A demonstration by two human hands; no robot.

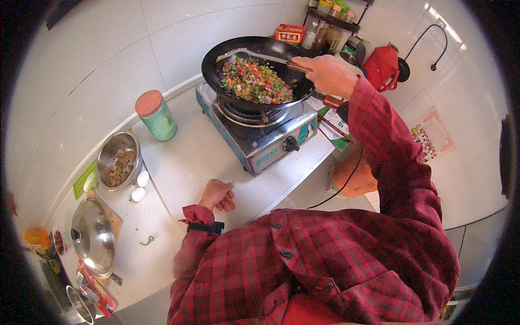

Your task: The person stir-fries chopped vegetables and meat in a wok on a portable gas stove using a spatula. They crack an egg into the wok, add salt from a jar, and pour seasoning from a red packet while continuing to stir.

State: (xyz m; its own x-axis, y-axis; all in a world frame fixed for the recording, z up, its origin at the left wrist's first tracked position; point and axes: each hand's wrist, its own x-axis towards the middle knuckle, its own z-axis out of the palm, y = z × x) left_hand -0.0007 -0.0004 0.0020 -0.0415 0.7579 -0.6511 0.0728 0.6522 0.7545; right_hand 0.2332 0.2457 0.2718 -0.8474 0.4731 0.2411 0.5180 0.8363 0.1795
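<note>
My right hand (331,75) grips the brown handle of a spatula (260,53), whose metal shaft lies across the far side of a black wok (211,67). Chopped red and green peppers mixed with darker bits form a heap of food (258,83) inside. The wok sits on the burner of a tabletop gas stove (276,140) with a black knob (290,143); its own handle (331,101) extends below my right forearm. Over the counter's front part, left of the stove, my left hand (219,195) has its fingers curled in, with nothing visible in them.
A green jar with a reddish lid (158,120) stands by the wall. Further left are a steel bowl (136,160) holding brownish food, two eggs (139,194), a metal lid (95,239) and a pepper stem (148,241). Bottles (319,36) stand behind the wok; a cable (345,185) hangs at right.
</note>
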